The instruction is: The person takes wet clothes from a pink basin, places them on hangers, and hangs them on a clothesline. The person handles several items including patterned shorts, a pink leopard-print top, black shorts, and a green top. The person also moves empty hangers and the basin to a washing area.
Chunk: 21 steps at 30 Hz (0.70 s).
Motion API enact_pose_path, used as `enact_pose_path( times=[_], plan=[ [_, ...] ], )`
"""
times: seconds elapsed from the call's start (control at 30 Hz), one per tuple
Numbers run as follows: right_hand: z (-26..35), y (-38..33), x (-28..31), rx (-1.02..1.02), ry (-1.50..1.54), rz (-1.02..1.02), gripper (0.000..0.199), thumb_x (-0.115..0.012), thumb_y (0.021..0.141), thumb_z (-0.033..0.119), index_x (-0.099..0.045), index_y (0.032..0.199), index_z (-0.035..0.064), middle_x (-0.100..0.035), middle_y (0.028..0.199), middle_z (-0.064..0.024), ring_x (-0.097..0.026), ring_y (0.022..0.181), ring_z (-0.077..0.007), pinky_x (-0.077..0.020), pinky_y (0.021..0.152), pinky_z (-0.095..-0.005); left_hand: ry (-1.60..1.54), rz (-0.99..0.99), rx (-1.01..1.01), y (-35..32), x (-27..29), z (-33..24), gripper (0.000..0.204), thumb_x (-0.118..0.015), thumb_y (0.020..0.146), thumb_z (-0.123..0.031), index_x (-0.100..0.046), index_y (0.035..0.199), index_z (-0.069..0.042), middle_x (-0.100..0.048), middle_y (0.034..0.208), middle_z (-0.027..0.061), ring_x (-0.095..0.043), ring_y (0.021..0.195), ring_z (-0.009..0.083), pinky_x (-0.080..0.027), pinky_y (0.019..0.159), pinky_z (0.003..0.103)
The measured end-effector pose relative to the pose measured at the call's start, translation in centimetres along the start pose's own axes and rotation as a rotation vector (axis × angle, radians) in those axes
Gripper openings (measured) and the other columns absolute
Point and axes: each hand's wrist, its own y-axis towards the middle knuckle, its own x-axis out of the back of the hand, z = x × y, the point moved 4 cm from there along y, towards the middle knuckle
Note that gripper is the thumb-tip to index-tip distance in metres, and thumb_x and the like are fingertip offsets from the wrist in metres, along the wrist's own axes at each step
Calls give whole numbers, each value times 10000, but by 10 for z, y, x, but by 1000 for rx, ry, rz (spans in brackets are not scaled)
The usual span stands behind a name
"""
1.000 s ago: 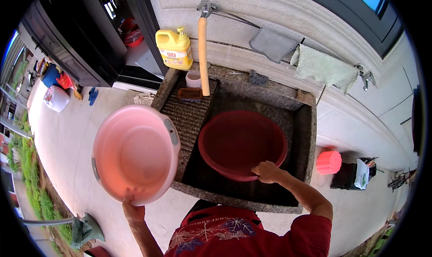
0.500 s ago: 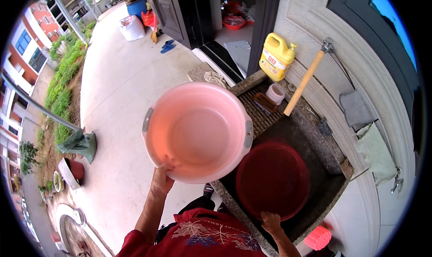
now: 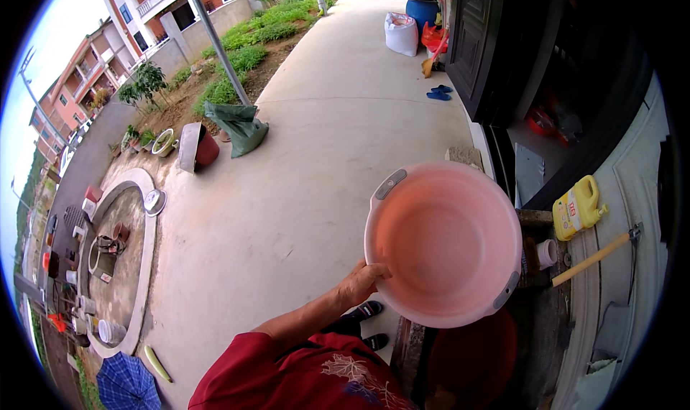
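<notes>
A wide pink plastic basin (image 3: 402, 216) with grey handle pads is tilted so its inside faces up at me. My left hand (image 3: 361, 282) grips its near-left rim, thumb over the edge. No contents show in it. Below and partly behind it, a dark red basin (image 3: 503, 352) sits in the stone sink (image 3: 410, 342), deep in shade. My right hand (image 3: 440, 397) shows dimly at the picture's bottom, closed at the red basin's near rim; its fingers are hard to make out.
By the sink stand a yellow jug (image 3: 575, 207), a white cup (image 3: 547, 253) and a wooden-handled tool (image 3: 593, 260). Left of me are a green bag (image 3: 241, 128), a tipped bucket (image 3: 207, 149) and a blue umbrella (image 3: 129, 385). Blue slippers (image 3: 439, 92) lie near the dark door (image 3: 478, 36).
The view has swung left, showing more yard. The pink basin, still in my left hand, now sits over part of the sink and red basin. My right hand has dropped into shadow.
</notes>
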Motion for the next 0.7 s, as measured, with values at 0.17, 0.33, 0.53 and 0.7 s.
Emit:
enact_pose_path(
  times=[0.17,0.33,0.53,0.7],
  plan=[
    [8,3,89,-98,246,-147,491,-567,808,378,-565,1051,-48,-618,859,-235,-570,836,-421,-454,731,-455,-15,-12,-19,-9,11,0,383,-524,709,-64,-515,1086,2,-562,967,96,-580,869,216,-509,758,370],
    [-18,14,133,-124,426,-299,476,-629,779,334,-573,1039,-61,-611,924,-263,-570,894,-408,-444,776,-445,-30,5,-33,-19,17,0,458,-516,709,-61,-458,1162,-32,-536,1007,84,-567,911,214,-512,761,369],
    [-22,16,154,-108,625,-342,460,-659,769,238,-559,1105,-59,-627,985,-200,-582,902,-293,-444,823,-394,-48,-79,-21,-27,18,3,457,-515,705,-61,-460,1158,-25,-536,1002,85,-565,907,220,-507,776,388],
    [-14,-14,173,-369,914,-487,525,-672,751,179,-512,1189,-62,-571,1127,-179,-547,942,-271,-457,832,-363,-64,-66,-31,-28,18,5,455,-518,713,-60,-465,1163,-25,-538,1022,92,-567,922,222,-504,788,398]
  ],
)
